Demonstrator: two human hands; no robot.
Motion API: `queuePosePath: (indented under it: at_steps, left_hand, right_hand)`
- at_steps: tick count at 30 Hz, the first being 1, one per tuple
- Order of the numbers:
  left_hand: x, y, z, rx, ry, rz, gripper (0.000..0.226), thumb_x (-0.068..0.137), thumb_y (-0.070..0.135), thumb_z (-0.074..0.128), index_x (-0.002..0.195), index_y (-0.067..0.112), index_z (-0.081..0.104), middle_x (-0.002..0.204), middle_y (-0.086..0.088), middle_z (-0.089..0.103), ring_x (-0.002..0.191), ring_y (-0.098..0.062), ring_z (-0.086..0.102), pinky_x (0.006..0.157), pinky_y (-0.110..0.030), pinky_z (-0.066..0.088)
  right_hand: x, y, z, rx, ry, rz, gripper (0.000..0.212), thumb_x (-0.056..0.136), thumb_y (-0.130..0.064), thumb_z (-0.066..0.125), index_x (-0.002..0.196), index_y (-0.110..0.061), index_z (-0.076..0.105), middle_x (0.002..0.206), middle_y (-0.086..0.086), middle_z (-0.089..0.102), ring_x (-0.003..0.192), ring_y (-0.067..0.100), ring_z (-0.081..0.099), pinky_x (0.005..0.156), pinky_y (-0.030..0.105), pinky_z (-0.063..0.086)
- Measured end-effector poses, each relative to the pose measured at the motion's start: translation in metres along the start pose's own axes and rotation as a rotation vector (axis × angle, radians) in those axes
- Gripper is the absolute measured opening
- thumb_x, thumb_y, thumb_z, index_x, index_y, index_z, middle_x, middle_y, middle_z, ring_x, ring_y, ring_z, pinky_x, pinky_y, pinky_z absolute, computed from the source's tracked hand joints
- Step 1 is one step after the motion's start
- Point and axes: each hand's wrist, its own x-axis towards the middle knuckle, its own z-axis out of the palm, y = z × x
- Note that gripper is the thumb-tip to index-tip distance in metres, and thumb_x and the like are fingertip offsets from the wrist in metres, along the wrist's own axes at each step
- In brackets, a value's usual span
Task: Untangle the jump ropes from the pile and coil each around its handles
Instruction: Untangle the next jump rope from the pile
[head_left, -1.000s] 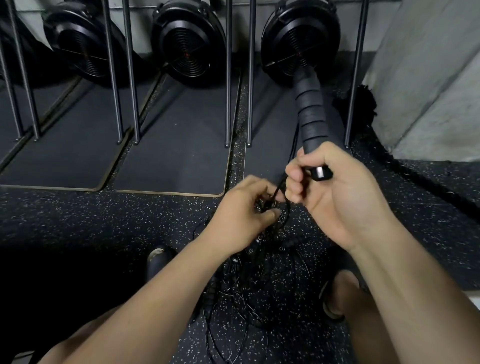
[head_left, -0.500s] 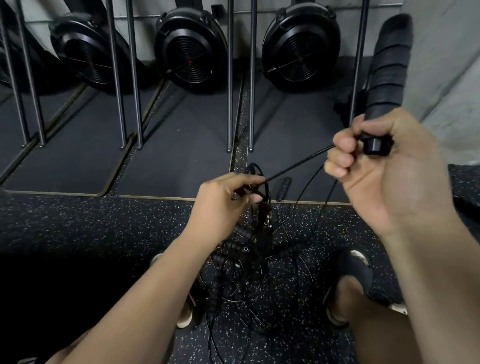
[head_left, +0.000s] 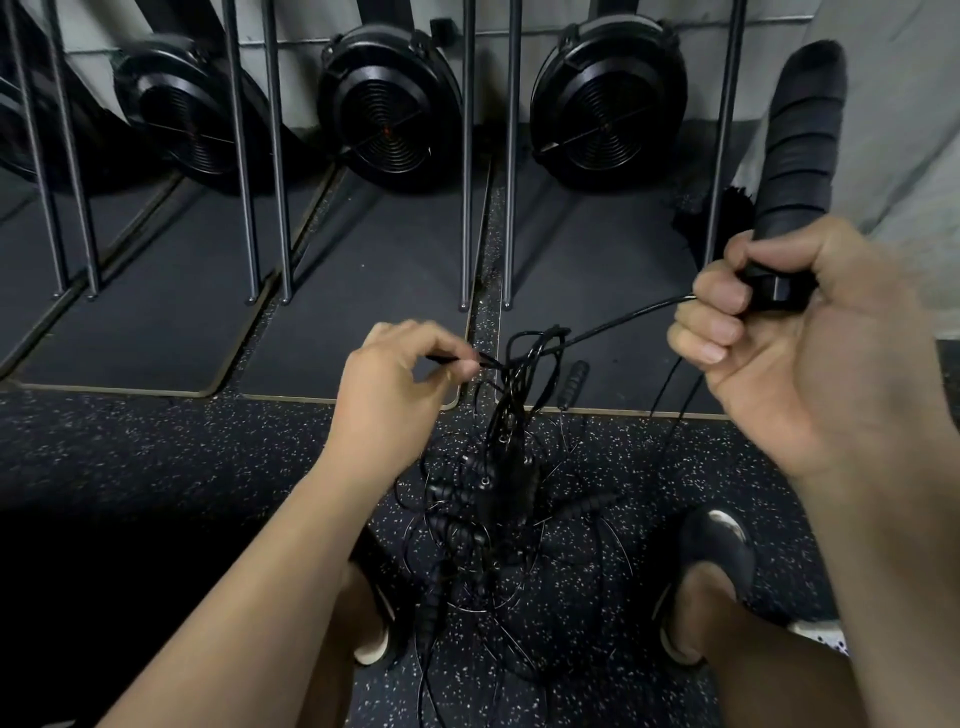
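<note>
A tangled pile of black jump ropes (head_left: 493, 499) hangs and lies on the speckled floor between my feet, with several ribbed handles in it. My right hand (head_left: 795, 338) grips the lower end of a black ribbed handle (head_left: 800, 150) that points up and away. Its thin cord (head_left: 618, 325) runs left into a knot of loops (head_left: 535, 348). My left hand (head_left: 400, 384) pinches a strand of cord (head_left: 467, 359) at that knot, lifting part of the tangle. A loose handle (head_left: 571, 384) lies on the mat edge behind.
Three black fan wheels (head_left: 389, 124) of rowing machines stand against the back wall, with metal rails (head_left: 467, 156) running down onto dark mats (head_left: 363, 291). A grey concrete wall (head_left: 904, 104) rises at the right. My shoes (head_left: 717, 551) stand either side of the pile.
My right hand has carried the handle up and to the right, drawing its cord taut. My left hand has shifted left, pinching a strand at the knot.
</note>
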Motion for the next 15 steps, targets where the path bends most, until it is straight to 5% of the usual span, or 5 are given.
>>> queuePosePath:
  at_steps: [3, 8, 12, 15]
  left_hand:
    - [-0.002, -0.005, 0.004, 0.177, -0.165, 0.070, 0.002, 0.096, 0.043, 0.075, 0.095, 0.044, 0.076, 0.089, 0.020, 0.070, 0.102, -0.012, 0.053, 0.098, -0.044, 0.048]
    - [-0.006, 0.002, 0.009, 0.137, -0.250, 0.029, 0.033, 0.095, 0.071, 0.060, 0.103, 0.045, 0.077, 0.082, 0.015, 0.068, 0.100, -0.010, 0.052, 0.102, -0.047, 0.045]
    - [-0.009, 0.011, 0.019, 0.130, -0.264, 0.031, 0.027, 0.094, 0.058, 0.071, 0.114, 0.041, 0.076, 0.073, 0.018, 0.059, 0.093, -0.007, 0.055, 0.102, -0.047, 0.047]
    - [-0.017, 0.018, 0.035, 0.077, -0.287, 0.100, 0.032, 0.088, 0.048, 0.083, 0.118, 0.046, 0.073, 0.084, 0.020, 0.066, 0.102, -0.003, 0.054, 0.101, -0.047, 0.045]
  right_hand:
    - [-0.001, -0.001, 0.004, 0.010, -0.020, -0.015, 0.014, 0.098, -0.016, 0.042, 0.085, -0.018, 0.042, 0.070, -0.001, 0.039, 0.058, 0.016, 0.033, 0.053, 0.028, 0.034]
    - [-0.002, -0.004, 0.005, 0.024, -0.039, -0.023, 0.010, 0.098, -0.016, 0.042, 0.088, -0.018, 0.042, 0.071, 0.000, 0.040, 0.058, 0.015, 0.034, 0.053, 0.028, 0.034]
    - [-0.006, -0.003, 0.011, 0.036, -0.086, 0.016, 0.013, 0.099, -0.017, 0.040, 0.087, -0.018, 0.044, 0.070, 0.000, 0.041, 0.058, 0.015, 0.034, 0.053, 0.028, 0.034]
    - [-0.010, 0.003, 0.021, 0.020, -0.153, 0.051, 0.008, 0.092, -0.015, 0.046, 0.086, -0.018, 0.041, 0.067, 0.000, 0.042, 0.056, 0.015, 0.034, 0.052, 0.027, 0.034]
